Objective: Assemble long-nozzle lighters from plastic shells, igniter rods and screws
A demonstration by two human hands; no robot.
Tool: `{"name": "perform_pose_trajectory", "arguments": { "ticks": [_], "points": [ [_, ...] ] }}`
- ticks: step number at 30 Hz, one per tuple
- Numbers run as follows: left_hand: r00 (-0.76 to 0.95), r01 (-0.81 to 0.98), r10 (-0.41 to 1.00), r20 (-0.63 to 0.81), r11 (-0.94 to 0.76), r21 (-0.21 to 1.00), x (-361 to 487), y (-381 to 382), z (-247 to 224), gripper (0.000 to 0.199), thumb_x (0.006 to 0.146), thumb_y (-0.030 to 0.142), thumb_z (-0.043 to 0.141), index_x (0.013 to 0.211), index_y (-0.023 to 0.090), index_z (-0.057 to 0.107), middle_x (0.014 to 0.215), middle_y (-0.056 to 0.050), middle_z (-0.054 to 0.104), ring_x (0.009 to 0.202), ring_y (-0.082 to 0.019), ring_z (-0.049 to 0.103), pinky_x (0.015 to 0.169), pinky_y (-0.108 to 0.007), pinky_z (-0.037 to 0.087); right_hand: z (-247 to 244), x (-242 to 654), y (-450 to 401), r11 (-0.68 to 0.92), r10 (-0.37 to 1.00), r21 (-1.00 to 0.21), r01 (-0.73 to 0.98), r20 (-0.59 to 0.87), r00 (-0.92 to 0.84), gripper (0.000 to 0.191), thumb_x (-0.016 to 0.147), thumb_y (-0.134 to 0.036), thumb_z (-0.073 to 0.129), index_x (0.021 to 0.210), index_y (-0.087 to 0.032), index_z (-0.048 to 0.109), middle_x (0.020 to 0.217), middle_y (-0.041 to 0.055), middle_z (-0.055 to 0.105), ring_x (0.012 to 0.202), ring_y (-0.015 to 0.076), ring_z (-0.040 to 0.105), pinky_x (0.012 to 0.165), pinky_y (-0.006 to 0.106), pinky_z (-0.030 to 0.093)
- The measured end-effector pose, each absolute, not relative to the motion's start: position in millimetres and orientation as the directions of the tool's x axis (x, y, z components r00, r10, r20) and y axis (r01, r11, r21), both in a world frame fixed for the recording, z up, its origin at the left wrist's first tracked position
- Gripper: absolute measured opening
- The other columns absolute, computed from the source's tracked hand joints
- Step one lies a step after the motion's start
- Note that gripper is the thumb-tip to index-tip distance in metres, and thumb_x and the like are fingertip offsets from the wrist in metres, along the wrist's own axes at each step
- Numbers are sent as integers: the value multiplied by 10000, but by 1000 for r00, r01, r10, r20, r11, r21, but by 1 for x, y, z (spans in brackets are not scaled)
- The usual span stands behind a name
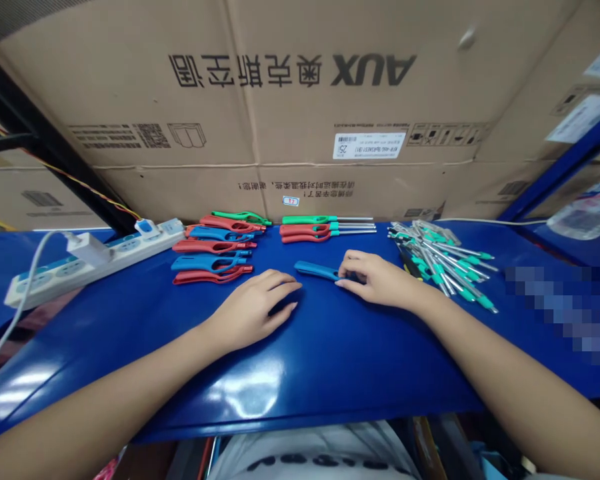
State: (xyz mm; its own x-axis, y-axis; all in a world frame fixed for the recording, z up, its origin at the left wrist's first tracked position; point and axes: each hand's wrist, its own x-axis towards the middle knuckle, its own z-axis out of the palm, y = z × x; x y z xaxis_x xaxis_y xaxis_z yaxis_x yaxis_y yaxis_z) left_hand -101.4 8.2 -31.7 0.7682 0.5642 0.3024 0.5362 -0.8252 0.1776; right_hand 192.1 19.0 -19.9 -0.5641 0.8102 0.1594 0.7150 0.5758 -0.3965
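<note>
Near the middle of the blue table, my right hand (375, 279) has its fingers closed on the right end of a blue lighter-shaped handle (313, 269), which lies flat. My left hand (260, 308) rests palm down to the left of it, fingers apart, holding nothing. Beyond my left hand, several red, blue and green handles (207, 262) lie in a column. Further back in the middle, a few red and green handles (305, 231) with metal rods attached lie side by side. A pile of metal rods with teal ends (445, 260) is to the right of my right hand.
A white power strip (70, 267) with plugs and cables lies at the left. Behind the table (330, 373) stands a large cardboard box (290, 120). Blue shelf framing (565, 163) and a clear plastic container (587, 207) are at the right.
</note>
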Motion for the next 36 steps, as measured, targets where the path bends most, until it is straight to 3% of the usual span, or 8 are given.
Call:
{"name": "perform_pose_trajectory", "arguments": {
  "ticks": [7,16,20,24,27,30,33,36],
  "points": [
    [789,527,558,258,-830,183,-101,3,-31,473,1035,386,493,1475,213,477,1488,-109,530,1357,-272,494,1128,-453,445,-21,187,20,548,808,-580,603,181,-560,157,906,-313,670,839,-173,684,890,51,625,698,138,561,647,279,443],
    [808,522,554,199,-831,194,-100,1,-30,515,1040,463,468,1510,253,448,1529,-88,506,1411,-275,453,1153,-469,418,-23,181,19,418,882,-692,589,153,-445,213,885,-356,666,772,-176,663,822,29,631,624,113,526,595,263,429],
    [814,537,560,154,-826,171,-102,1,-34,587,1023,553,456,1542,285,406,1592,-72,434,1469,-294,389,1193,-506,360,-23,182,21,473,879,-616,630,283,-383,201,912,-341,634,804,-176,672,851,43,640,649,127,554,617,277,447],
    [818,553,569,87,-819,152,-102,2,-37,635,1019,605,413,1544,248,412,1602,-85,416,1489,-300,365,1222,-528,303,-20,186,24,482,862,-540,690,433,-263,218,943,-329,579,809,-186,673,849,69,654,722,177,586,678,325,476],
    [812,561,577,87,-813,158,-101,2,-36,658,1015,615,413,1554,237,396,1603,-96,411,1487,-300,370,1216,-513,318,-14,191,25,380,918,-640,668,348,-189,222,937,-374,584,811,-212,668,859,77,681,760,211,606,688,351,488],
    [810,566,581,85,-811,149,-101,1,-36,654,1016,614,408,1540,222,420,1598,-109,417,1483,-305,375,1208,-505,330,-7,197,23,351,920,-731,585,155,-359,235,928,-410,603,814,-219,677,852,57,687,765,204,616,703,341,494],
    [814,566,577,67,-814,132,-102,1,-37,649,1025,583,411,1560,216,380,1624,-106,371,1499,-296,349,1220,-496,311,-4,198,19,424,810,-698,577,7,-587,270,925,-416,613,797,-192,691,817,38,660,726,167,587,678,298,462],
    [815,564,575,71,-816,128,-103,1,-37,649,1034,525,421,1596,227,292,1637,-99,341,1508,-281,338,1229,-484,295,-7,194,18,467,772,-629,621,-52,-634,285,931,-403,610,779,-174,686,791,33,644,679,145,547,630,274,414]
  ]
}}
